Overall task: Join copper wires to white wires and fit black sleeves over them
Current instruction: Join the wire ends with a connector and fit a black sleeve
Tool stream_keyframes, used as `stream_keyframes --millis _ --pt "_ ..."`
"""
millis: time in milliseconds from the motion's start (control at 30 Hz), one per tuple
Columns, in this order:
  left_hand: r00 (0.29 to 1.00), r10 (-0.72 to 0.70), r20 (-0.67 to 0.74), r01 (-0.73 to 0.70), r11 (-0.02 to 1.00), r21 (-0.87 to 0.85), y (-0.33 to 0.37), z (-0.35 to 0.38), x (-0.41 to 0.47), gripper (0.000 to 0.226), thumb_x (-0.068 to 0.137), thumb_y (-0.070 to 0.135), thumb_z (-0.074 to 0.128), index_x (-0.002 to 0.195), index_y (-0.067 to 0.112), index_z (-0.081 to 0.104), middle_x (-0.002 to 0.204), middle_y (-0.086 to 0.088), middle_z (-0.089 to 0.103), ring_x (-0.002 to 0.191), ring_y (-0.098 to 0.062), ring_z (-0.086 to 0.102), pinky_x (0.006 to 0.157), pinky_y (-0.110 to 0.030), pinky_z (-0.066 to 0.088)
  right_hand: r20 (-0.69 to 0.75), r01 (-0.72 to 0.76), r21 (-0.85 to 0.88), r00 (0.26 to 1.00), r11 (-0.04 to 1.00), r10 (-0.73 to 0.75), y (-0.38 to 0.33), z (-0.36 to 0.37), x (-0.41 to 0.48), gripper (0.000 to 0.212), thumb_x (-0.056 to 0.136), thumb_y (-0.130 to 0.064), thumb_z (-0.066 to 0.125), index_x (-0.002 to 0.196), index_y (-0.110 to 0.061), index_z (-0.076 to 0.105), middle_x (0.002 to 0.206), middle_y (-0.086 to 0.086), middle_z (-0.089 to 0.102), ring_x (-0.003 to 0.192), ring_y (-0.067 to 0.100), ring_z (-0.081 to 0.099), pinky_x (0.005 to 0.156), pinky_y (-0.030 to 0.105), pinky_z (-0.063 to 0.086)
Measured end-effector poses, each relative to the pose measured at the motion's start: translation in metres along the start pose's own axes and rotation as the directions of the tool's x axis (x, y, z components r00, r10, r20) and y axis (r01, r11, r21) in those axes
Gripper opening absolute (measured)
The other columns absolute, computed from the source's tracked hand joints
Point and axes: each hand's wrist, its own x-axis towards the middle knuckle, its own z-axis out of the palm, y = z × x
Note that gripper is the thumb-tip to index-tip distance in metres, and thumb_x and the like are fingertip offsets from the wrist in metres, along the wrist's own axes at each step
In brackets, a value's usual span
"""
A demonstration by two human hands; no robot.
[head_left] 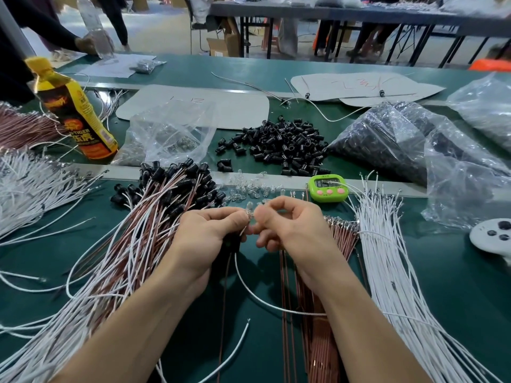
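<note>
White wire [237, 268] — pinched where left hand [204, 239] meets right hand [293, 225].

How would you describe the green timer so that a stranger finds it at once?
Find the pale strip crossing the green table. On it, just beyond the right hand and left of the white wire bundle, lies the timer. It alone is lime green, with three pink buttons.
</note>
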Motion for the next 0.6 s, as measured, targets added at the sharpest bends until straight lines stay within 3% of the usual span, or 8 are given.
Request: stream_keyframes --millis 100,200,333,433,600 --pt "0.999 0.005 -0.051 -0.011 0.994 -0.110 0.001 0.003 -0.001 0.008 0.074 0.010 0.076 0.068 0.011 0.080 0.064 -0.010 0.070 0.054 -0.018 0.063 0.052 -0.026 0.056 0.065 -0.068 -0.142 0.995 0.988 0.078 0.005 0.009 -0.003 0.011 0.086 -0.019 0.080 0.083 -0.013 0.072 0.075 0.014 0.075 0.062 0.022 0.069 0.054 0.029 0.051" --pt "0.994 0.050 -0.101 -0.062 0.991 -0.115 0.001 0.004 -0.003 0.013 0.081 0.008 0.075 0.070 0.013 0.080 0.068 -0.012 0.072 0.058 -0.020 0.064 0.055 -0.029 0.058 -0.017 -0.081 -0.231 0.997 0.969 0.080 0.010 0.023 -0.003 0.012 0.086 -0.025 0.081 0.079 -0.017 0.074 0.070 0.008 0.076 0.064 0.023 0.071 0.059 0.035 0.051" --pt "0.987 0.082 -0.136 -0.103 0.983 -0.151 0.002 0.007 -0.005 0.018 0.084 0.003 0.073 0.071 0.012 0.081 0.069 -0.012 0.073 0.058 -0.017 0.064 0.054 -0.024 0.055 -0.101 -0.092 -0.149 0.992 0.984 0.078 0.010 0.026 -0.003 0.011 0.085 -0.025 0.081 0.077 -0.018 0.078 0.070 0.006 0.076 0.059 0.018 0.070 0.054 0.027 0.044" --pt "0.978 0.129 -0.163 -0.154 0.977 -0.149 0.000 0.011 -0.004 0.015 0.078 0.006 0.077 0.072 0.018 0.082 0.073 -0.005 0.076 0.069 -0.012 0.069 0.066 -0.020 0.057 -0.158 -0.014 -0.046 0.987 0.999 0.007 0.008 0.029 -0.005 0.009 0.083 -0.011 0.084 0.078 -0.015 0.078 0.072 0.004 0.078 0.055 0.012 0.066 0.052 0.021 0.048" --pt "0.948 0.263 -0.178 -0.270 0.963 -0.017 -0.002 0.013 -0.005 0.029 0.082 0.001 0.077 0.072 0.027 0.083 0.075 0.000 0.078 0.072 -0.008 0.072 0.070 -0.017 0.055 -0.262 0.079 -0.155 0.958 0.985 -0.118 0.002 0.030 -0.010 0.014 0.080 -0.012 0.088 0.079 -0.021 0.077 0.072 -0.005 0.077 0.061 0.009 0.072 0.058 0.023 0.056"
